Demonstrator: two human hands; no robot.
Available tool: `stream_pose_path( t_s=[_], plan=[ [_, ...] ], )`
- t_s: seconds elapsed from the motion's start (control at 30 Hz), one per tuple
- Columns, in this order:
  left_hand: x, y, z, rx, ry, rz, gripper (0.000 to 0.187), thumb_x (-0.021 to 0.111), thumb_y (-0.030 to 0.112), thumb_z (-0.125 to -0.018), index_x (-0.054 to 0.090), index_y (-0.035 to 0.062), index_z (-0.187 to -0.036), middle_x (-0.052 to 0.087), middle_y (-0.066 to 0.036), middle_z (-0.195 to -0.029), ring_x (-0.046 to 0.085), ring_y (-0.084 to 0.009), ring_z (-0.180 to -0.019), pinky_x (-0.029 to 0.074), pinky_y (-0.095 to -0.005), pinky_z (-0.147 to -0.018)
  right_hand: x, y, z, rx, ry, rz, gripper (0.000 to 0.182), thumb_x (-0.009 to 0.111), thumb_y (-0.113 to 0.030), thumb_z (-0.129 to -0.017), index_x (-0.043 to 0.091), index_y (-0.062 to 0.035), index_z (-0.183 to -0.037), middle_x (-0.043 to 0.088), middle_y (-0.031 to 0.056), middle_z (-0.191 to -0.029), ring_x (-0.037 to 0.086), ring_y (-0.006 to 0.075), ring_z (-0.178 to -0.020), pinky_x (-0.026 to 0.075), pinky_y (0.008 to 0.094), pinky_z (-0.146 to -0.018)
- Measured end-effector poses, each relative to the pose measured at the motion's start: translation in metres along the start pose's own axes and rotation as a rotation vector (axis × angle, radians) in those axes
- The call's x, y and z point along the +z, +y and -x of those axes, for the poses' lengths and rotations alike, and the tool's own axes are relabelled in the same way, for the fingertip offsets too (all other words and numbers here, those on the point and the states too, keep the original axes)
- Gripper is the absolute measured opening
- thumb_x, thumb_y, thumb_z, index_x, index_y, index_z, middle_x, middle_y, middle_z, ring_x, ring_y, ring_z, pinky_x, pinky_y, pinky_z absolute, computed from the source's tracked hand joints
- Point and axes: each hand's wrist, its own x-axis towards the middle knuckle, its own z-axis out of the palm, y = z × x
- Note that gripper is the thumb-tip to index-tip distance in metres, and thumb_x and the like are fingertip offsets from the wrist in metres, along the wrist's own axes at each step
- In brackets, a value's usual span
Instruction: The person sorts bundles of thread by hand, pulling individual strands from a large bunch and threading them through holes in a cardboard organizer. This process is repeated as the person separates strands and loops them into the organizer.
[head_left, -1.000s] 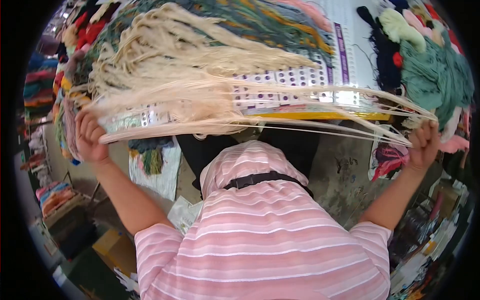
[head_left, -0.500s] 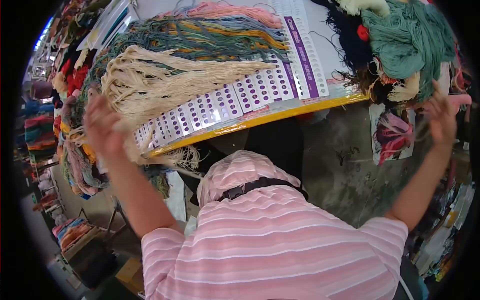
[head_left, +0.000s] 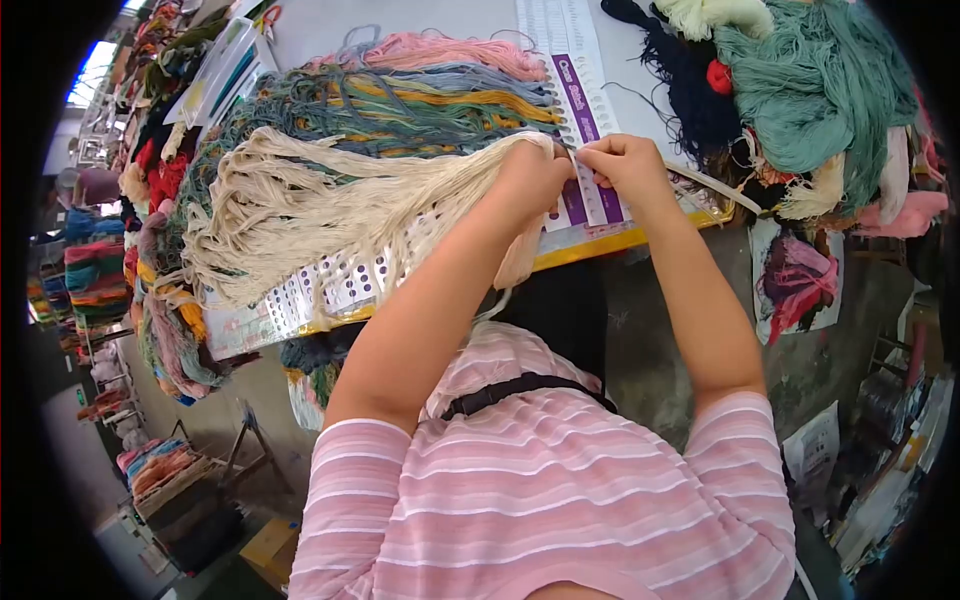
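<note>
My left hand [head_left: 532, 182] is closed around the right end of a hank of cream thread [head_left: 340, 205], and some strands hang below the fist. Beside it, the fingertips of my right hand [head_left: 630, 172] are pinched together over a white card with a purple printed band and punched holes [head_left: 575, 100]. Cream thread lies between the two hands. A loose cream strand [head_left: 720, 187] runs out to the right from behind my right hand; its hold at the fingertips is too small to see clearly. The hank spreads leftward over other hole-punched cards [head_left: 345, 283].
Blue-green, yellow and pink threads [head_left: 420, 100] lie behind the cream hank. Teal yarn [head_left: 800, 80] and dark navy yarn [head_left: 690, 110] are piled at the right. A yellow strip [head_left: 570, 252] lines the table's near edge. Colourful skeins [head_left: 165, 340] hang off the left side.
My hands were wide apart, left near the hank's left end and right by the teal yarn. Both have come together at the card, and the cream hank's right end is now gripped.
</note>
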Motion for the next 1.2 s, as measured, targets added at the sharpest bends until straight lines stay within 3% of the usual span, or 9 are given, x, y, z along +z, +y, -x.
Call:
stream_pose_path(
  t_s=[0.17,0.37,0.57,0.67,0.73,0.8,0.97,1.07,1.2],
  plan=[
    [0.006,-0.005,-0.009,0.005,0.062,0.054,0.013,0.059,0.007,-0.076,0.064,-0.0006,-0.085,0.055,-0.004,-0.065,0.044,-0.0097,-0.047,0.035,-0.0257,-0.041,0.002,-0.008,0.001,0.023,0.077,0.08,0.013,0.069,-0.012,-0.076,0.065,-0.0001,-0.077,0.062,0.0054,-0.064,0.058,0.0096,-0.057,0.045,0.0234,-0.053],
    [0.002,-0.011,-0.014,0.057,0.066,0.012,0.014,0.061,0.009,-0.076,0.066,-0.0009,-0.085,0.059,-0.003,-0.07,0.046,-0.0099,-0.049,0.036,-0.0244,-0.043,0.009,0.008,0.02,-0.575,0.217,0.451,0.011,0.063,-0.006,-0.075,0.066,0.0004,-0.084,0.066,0.0112,-0.082,0.064,0.0191,-0.072,0.049,0.0284,-0.063],
    [0.003,-0.011,-0.018,0.092,0.112,-0.135,0.014,0.064,0.013,-0.076,0.067,0.0002,-0.079,0.06,-0.005,-0.065,0.049,-0.0108,-0.049,0.039,-0.0252,-0.044,-0.002,0.015,0.019,-0.526,0.074,0.284,0.016,0.059,-0.004,-0.076,0.065,0.0006,-0.09,0.065,0.0131,-0.083,0.064,0.0225,-0.075,0.05,0.0286,-0.067],
    [-0.003,-0.006,-0.016,0.227,0.282,-0.444,0.017,0.065,0.018,-0.075,0.066,0.0011,-0.076,0.061,-0.005,-0.064,0.052,-0.0119,-0.049,0.04,-0.0264,-0.044,0.002,0.003,0.022,-0.314,0.058,0.29,0.019,0.058,-0.004,-0.075,0.061,-0.0001,-0.094,0.062,0.0129,-0.087,0.063,0.0252,-0.079,0.05,0.0316,-0.069],
    [-0.032,-0.004,-0.015,0.308,0.454,-0.195,0.021,0.063,0.023,-0.077,0.063,0.0027,-0.073,0.057,-0.003,-0.058,0.052,-0.0142,-0.046,0.042,-0.0279,-0.045,0.003,0.003,0.022,-0.443,0.134,0.551,0.018,0.059,-0.005,-0.074,0.059,-0.0011,-0.092,0.06,0.0118,-0.09,0.061,0.0263,-0.079,0.05,0.0357,-0.07],
    [-0.068,0.011,-0.003,0.057,0.548,0.164,0.021,0.057,0.023,-0.082,0.06,0.0036,-0.075,0.056,-0.004,-0.062,0.056,-0.0159,-0.055,0.046,-0.0287,-0.053,0.004,0.002,0.024,-0.488,0.175,0.772,0.016,0.06,-0.007,-0.073,0.057,-0.0021,-0.089,0.058,0.0108,-0.093,0.06,0.0273,-0.08,0.049,0.039,-0.07],
    [-0.093,0.007,0.014,0.139,0.242,0.774,0.015,0.049,0.016,-0.087,0.056,0.0027,-0.088,0.057,-0.009,-0.079,0.059,-0.0195,-0.078,0.05,-0.0296,-0.072,0.006,-0.011,0.027,-0.638,0.257,1.114,0.012,0.061,-0.01,-0.072,0.057,-0.0044,-0.082,0.057,0.0091,-0.09,0.057,0.0279,-0.077,0.047,0.0397,-0.068],
    [-0.089,0.004,0.012,0.187,-0.007,0.92,0.019,0.047,0.012,-0.088,0.053,-0.0001,-0.101,0.06,-0.014,-0.094,0.061,-0.0211,-0.078,0.052,-0.0314,-0.075,0.002,-0.002,0.016,-0.76,0.225,0.923,0.01,0.059,-0.009,-0.074,0.056,-0.0034,-0.083,0.059,0.009,-0.083,0.058,0.0247,-0.073,0.046,0.0344,-0.066],
    [-0.065,0.011,0.006,0.202,-0.163,0.877,0.018,0.048,0.007,-0.086,0.051,0.0,-0.102,0.061,-0.016,-0.095,0.061,-0.0174,-0.072,0.052,-0.0292,-0.068,-0.002,-0.021,0.02,-0.095,-0.1,0.192,0.034,0.054,-0.007,-0.078,0.049,-0.0022,-0.111,0.059,0.006,-0.077,0.055,0.0159,-0.065,0.043,0.0287,-0.064]
  ],
)
